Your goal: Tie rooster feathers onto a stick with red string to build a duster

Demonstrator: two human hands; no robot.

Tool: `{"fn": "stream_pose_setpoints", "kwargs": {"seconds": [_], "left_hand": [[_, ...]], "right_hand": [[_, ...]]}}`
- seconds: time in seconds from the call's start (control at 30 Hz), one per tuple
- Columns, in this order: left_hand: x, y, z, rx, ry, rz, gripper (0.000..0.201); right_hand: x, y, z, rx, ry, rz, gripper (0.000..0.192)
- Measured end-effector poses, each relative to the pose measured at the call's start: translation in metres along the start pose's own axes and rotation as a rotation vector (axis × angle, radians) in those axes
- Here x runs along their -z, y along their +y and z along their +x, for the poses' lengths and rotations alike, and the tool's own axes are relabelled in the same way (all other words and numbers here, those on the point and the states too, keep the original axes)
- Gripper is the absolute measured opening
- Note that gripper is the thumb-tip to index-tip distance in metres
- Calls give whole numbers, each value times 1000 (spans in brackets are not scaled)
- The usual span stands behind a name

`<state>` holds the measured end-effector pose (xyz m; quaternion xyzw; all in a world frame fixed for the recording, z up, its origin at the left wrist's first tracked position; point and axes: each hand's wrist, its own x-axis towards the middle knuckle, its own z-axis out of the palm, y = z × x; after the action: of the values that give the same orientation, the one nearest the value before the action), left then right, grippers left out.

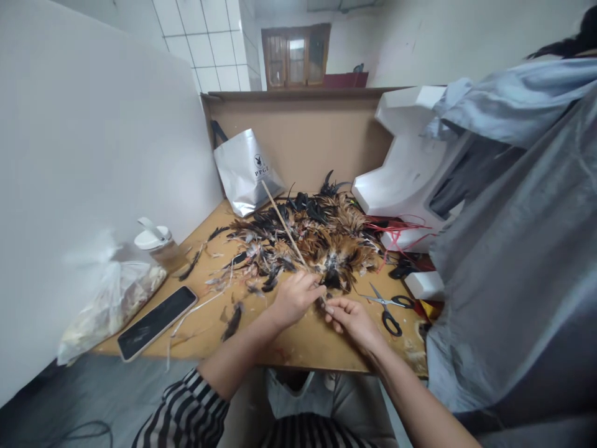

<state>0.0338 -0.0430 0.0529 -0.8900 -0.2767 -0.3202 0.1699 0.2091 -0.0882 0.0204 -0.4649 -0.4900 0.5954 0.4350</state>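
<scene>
Left hand (295,297) grips a thin, stiff stick (283,224) near its base; right hand (351,316) pinches light, fragile feathers (333,278) there.

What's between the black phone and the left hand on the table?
Head view: a dark loose feather and pale stray strands on bare wooden tabletop lie between the black phone and left hand.

I'm looking down on a wooden table (298,348), its top scuffed. A big heap of brown and black feathers (321,239) covers the middle, a thin stick (283,223) lying across it. Scissors (389,309) sit right of centre, a phone (156,322) face up on the left, beside a plastic bag (109,298) and a white-lidded jar (161,246). At the back leans a silver bag (247,171)
</scene>
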Motion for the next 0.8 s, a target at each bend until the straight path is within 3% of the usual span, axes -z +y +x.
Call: {"fn": "stream_pose_setpoints", "kwargs": {"seconds": [0.17,0.3,0.8], "left_hand": [[10,-14,11,121,71,88,23],[20,-24,19,100,44,125,24],[26,-9,24,71,47,73,23]], "right_hand": [[24,17,-4,147,144,-155,28],[38,25,-9,187,248,-264,28],[48,40,-13,278,393,-352,27]]}}
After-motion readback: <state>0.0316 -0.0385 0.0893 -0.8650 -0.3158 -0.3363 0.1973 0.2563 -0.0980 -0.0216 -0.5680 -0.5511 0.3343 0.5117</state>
